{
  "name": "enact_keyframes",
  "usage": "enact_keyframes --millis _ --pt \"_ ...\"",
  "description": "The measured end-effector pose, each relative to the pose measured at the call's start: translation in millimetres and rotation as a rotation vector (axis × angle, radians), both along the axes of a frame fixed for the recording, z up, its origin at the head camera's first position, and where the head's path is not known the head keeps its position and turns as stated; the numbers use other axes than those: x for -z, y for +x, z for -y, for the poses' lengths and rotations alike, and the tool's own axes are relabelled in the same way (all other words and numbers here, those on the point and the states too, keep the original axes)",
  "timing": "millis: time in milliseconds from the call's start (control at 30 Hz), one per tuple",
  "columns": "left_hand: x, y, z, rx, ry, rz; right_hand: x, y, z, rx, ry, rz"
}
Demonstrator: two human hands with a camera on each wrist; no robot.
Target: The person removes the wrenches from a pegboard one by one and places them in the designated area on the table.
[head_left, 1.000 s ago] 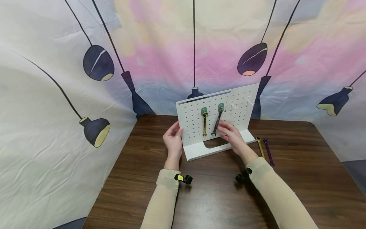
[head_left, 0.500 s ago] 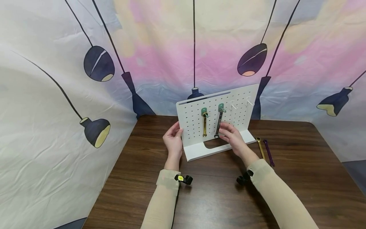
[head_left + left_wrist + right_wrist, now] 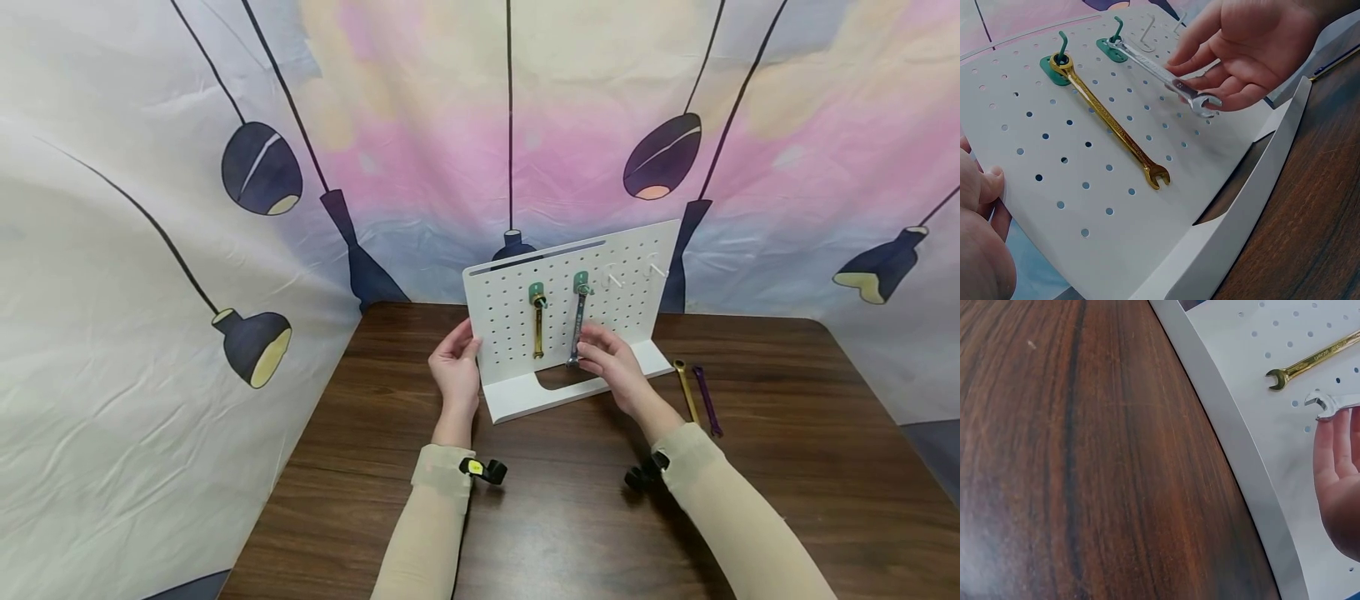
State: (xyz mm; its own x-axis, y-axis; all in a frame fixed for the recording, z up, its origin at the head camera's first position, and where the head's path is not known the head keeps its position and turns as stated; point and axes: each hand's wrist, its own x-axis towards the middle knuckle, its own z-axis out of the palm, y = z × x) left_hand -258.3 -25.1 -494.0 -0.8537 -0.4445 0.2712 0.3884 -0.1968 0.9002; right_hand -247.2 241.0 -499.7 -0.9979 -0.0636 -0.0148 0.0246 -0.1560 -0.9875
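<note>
In the head view, my left hand (image 3: 455,372) grips the left edge of a white pegboard stand (image 3: 501,329), thumb in front and fingers around the edge. A silver combination wrench (image 3: 578,325) hangs by its ring end from a green hook (image 3: 1113,50). My right hand (image 3: 613,367) is beside this wrench with relaxed fingers, its fingertips touching the lower shank near the open end, as the left wrist view shows. A gold combination wrench (image 3: 1110,122) hangs to its left on another green hook (image 3: 1055,72).
Two clear hooks (image 3: 613,277) stick out of the board's right part. A gold wrench (image 3: 686,392) and a purple wrench (image 3: 707,402) lie on the wooden table (image 3: 555,517) right of the stand. A curtain printed with lamps (image 3: 420,125) hangs behind.
The silver wrench's lower end has swung slightly right, so it hangs straighter, and its shank shows brighter. My right hand has shifted a little along with it. My left hand stays on the pegboard edge.
</note>
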Motion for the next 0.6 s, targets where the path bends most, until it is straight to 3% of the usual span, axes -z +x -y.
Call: enact_keyframes --millis 300,600 --pt "0.5 -0.3 0.2 -0.002 -0.008 -0.007 0.3 8.0 -1 -0.001 0.054 -0.042" --pt "1.2 -1.7 -0.2 -0.004 -0.003 0.002 1.3 13.5 -4 0.012 0.009 -0.073"
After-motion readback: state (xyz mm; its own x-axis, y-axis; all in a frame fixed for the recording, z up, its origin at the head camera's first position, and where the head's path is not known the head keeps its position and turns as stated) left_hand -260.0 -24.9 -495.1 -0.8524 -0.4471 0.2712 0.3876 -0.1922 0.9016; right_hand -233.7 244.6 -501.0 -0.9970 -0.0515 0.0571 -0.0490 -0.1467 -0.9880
